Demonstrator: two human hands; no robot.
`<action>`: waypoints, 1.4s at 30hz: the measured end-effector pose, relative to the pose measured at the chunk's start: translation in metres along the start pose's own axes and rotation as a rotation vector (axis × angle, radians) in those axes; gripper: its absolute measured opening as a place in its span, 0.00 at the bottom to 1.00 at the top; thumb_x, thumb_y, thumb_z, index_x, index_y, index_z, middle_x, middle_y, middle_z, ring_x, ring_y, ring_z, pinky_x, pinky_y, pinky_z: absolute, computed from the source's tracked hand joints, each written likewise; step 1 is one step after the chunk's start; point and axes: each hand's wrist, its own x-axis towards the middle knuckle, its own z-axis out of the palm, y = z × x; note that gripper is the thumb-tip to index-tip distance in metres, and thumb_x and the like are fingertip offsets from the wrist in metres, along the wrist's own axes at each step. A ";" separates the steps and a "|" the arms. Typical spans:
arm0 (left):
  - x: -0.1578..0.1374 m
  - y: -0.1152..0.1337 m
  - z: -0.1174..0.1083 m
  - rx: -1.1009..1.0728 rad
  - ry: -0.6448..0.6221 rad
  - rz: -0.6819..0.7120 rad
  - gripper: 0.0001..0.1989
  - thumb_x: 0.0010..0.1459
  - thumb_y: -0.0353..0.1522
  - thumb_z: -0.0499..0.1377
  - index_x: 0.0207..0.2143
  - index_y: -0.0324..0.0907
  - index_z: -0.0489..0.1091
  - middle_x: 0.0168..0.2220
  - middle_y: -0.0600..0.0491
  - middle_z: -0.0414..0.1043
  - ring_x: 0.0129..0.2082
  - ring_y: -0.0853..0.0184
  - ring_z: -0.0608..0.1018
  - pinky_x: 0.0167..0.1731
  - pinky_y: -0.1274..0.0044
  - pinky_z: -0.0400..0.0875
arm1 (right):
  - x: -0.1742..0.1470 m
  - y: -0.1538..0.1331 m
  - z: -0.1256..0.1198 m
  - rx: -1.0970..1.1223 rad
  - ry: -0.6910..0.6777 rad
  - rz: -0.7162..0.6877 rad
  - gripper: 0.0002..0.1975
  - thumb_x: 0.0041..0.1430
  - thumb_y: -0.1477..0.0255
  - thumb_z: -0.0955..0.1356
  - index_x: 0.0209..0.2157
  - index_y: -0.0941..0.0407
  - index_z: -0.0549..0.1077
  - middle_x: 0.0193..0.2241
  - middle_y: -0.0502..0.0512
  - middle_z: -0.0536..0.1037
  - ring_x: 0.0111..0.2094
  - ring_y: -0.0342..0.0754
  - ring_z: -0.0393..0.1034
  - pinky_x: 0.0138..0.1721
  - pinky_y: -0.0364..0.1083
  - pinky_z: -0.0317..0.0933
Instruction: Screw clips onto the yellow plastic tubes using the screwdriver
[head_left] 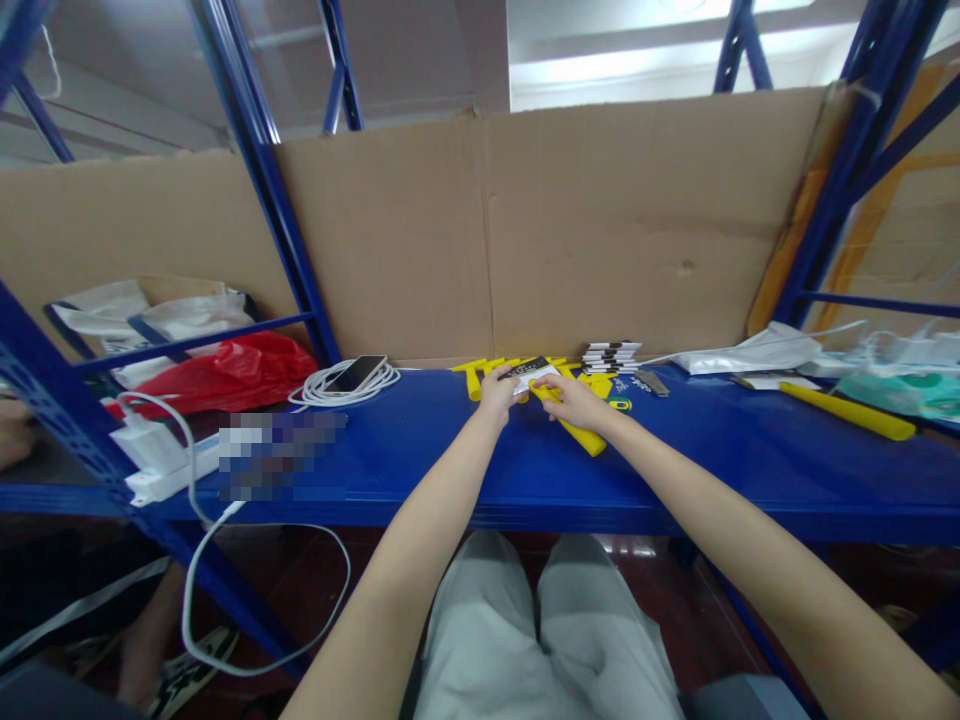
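My left hand [498,394] is closed on a small white card with a black band [534,374], held just above the shelf. My right hand [571,400] is closed around a yellow long-handled tool [583,438], its upper end against the card and its wide handle pointing down toward me. The tool's exact kind cannot be made out. Behind my hands lie several similar yellow tools [472,380] in a row, partly hidden by the hands. A stack of black-and-white cards or small packs [611,357] stands just beyond my right hand.
A phone [358,374] rests on a coiled white cable [319,388] at left, near a power strip [161,480] and red bag [240,370]. On the right lie a yellow tube-like piece [847,411] and plastic bags [750,352]. Cardboard [600,220] walls the back of the blue shelf [420,470].
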 end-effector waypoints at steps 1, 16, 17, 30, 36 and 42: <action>0.001 0.000 0.000 -0.002 -0.002 -0.002 0.26 0.50 0.16 0.54 0.52 0.37 0.66 0.46 0.43 0.73 0.41 0.63 0.78 0.36 0.75 0.76 | 0.000 -0.001 0.000 -0.012 -0.020 0.011 0.20 0.49 0.81 0.63 0.45 0.56 0.72 0.29 0.51 0.77 0.21 0.42 0.69 0.34 0.45 0.66; 0.011 -0.008 -0.003 0.091 -0.091 -0.030 0.25 0.45 0.16 0.53 0.46 0.40 0.68 0.46 0.45 0.73 0.43 0.61 0.77 0.36 0.72 0.76 | 0.000 0.000 -0.009 -0.237 -0.077 -0.064 0.15 0.52 0.75 0.66 0.41 0.53 0.78 0.40 0.55 0.79 0.41 0.52 0.73 0.45 0.48 0.63; 0.011 -0.008 -0.004 0.089 -0.103 -0.034 0.25 0.44 0.16 0.53 0.45 0.40 0.69 0.45 0.45 0.73 0.43 0.61 0.77 0.37 0.71 0.76 | 0.000 0.001 -0.010 -0.236 -0.085 -0.064 0.14 0.52 0.75 0.66 0.40 0.53 0.79 0.39 0.54 0.79 0.40 0.51 0.73 0.44 0.48 0.63; -0.001 -0.003 -0.003 0.151 -0.140 0.050 0.41 0.44 0.16 0.54 0.60 0.51 0.54 0.49 0.47 0.69 0.43 0.62 0.76 0.34 0.75 0.75 | 0.001 0.003 -0.009 -0.184 -0.036 -0.080 0.18 0.52 0.79 0.65 0.43 0.53 0.77 0.43 0.54 0.78 0.44 0.51 0.72 0.49 0.50 0.62; 0.003 -0.003 -0.003 0.126 -0.114 0.029 0.42 0.45 0.16 0.55 0.61 0.51 0.50 0.49 0.47 0.70 0.42 0.62 0.77 0.34 0.74 0.74 | 0.000 0.000 -0.010 -0.199 -0.037 -0.041 0.18 0.52 0.79 0.65 0.45 0.54 0.76 0.44 0.56 0.78 0.45 0.53 0.72 0.49 0.51 0.62; 0.005 -0.002 -0.003 0.099 -0.093 0.017 0.37 0.48 0.20 0.57 0.60 0.48 0.54 0.47 0.48 0.72 0.39 0.64 0.77 0.34 0.75 0.74 | 0.000 -0.003 -0.010 -0.237 -0.026 -0.003 0.19 0.53 0.79 0.65 0.46 0.54 0.76 0.45 0.56 0.77 0.46 0.53 0.72 0.49 0.51 0.62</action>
